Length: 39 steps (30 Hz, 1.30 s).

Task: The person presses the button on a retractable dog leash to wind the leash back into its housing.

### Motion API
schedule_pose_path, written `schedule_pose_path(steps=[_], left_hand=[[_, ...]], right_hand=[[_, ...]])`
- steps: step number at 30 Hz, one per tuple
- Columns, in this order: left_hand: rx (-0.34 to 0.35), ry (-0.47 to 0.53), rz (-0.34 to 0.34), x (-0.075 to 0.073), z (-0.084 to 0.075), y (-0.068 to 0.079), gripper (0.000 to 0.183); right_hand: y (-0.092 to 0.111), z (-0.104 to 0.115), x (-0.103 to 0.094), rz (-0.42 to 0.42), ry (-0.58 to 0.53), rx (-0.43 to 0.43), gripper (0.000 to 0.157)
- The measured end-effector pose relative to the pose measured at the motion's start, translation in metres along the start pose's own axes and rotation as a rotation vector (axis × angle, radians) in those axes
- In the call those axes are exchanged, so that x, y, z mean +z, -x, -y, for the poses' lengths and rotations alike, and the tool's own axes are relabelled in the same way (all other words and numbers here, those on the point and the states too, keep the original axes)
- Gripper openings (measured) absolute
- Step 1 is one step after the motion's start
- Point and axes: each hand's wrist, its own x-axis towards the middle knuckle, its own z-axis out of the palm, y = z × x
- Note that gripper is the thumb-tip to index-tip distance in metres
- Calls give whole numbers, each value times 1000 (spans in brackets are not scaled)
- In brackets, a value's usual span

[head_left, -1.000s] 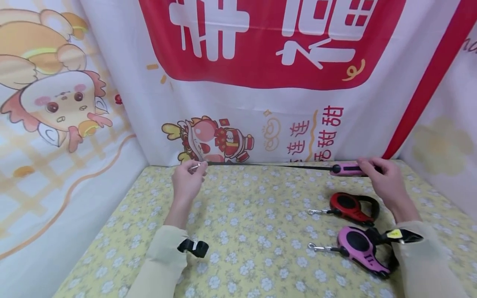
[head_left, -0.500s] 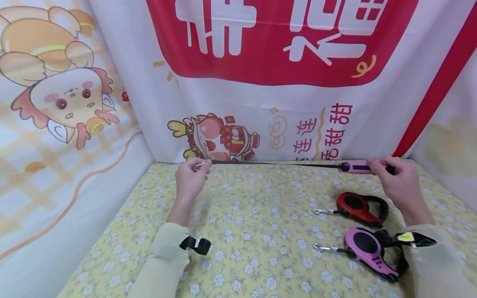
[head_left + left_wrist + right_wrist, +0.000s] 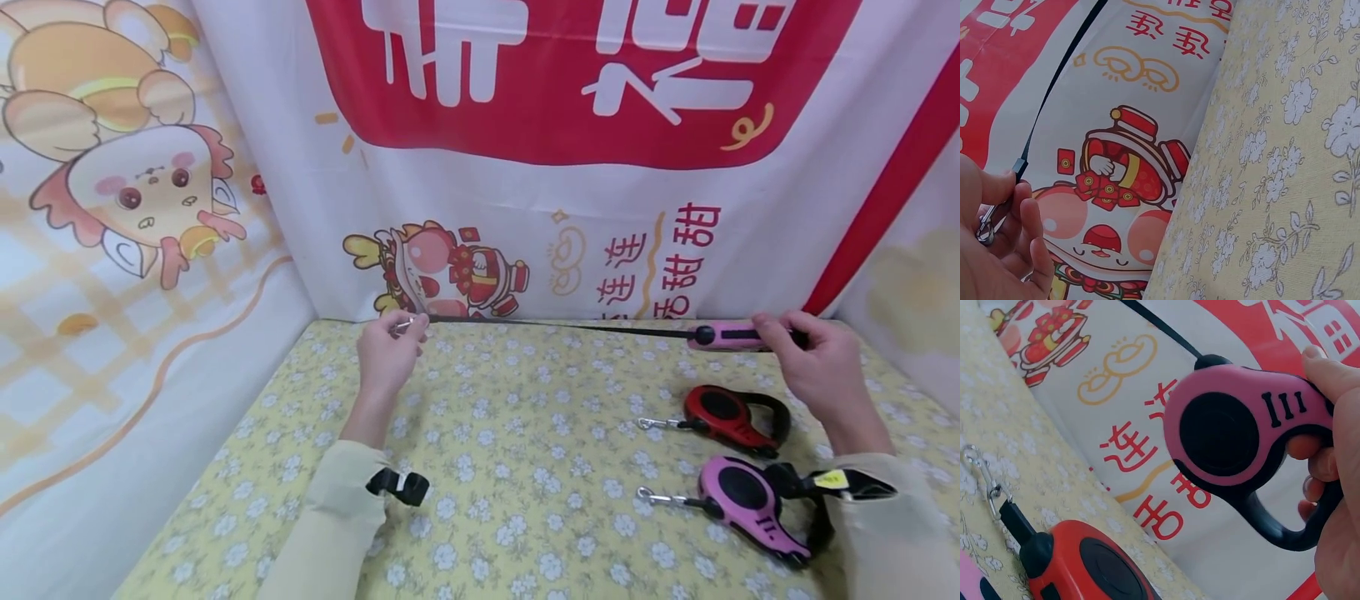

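Note:
My right hand (image 3: 821, 358) grips a pink and black retractable dog leash (image 3: 1254, 419) by its handle, fingers through the loop. From its nozzle a black strap (image 3: 562, 325) runs taut to the left, above the table's far edge. At the strap's other end my left hand (image 3: 390, 354) pinches the black end piece, and the silver clip (image 3: 988, 228) lies against the fingers. Below the right hand a red retractable leash (image 3: 727, 415) rests on the table. Nearer to me lies a second pink retractable leash (image 3: 750, 504), partly behind the right wrist's black band.
A yellow floral cloth (image 3: 525, 467) covers the table. Behind it hangs a white and red printed curtain (image 3: 585, 142), close to both hands. Another printed cloth (image 3: 150, 333) hangs along the left side. The clips of the two lying leashes point left.
The whole head view has shifted a little, so hands and leashes appear slightly farther right. Both holds look the same, and the strap stays stretched between the hands.

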Motion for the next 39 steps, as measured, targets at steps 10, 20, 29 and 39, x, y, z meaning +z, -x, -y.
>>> schedule_pose_path(steps=[10, 20, 29, 39], left_hand=[[-36, 20, -41, -4, 0, -2, 24], [-27, 44, -65, -5, 0, -2, 23], [-30, 48, -67, -4, 1, -4, 22], [-42, 36, -50, -3, -1, -2, 24]], right_hand=[[-3, -1, 2, 131, 109, -71, 30], [-2, 10, 5, 331, 163, -111, 30], [-1, 14, 16, 447, 320, -94, 36], [0, 6, 32, 521, 407, -229, 27]])
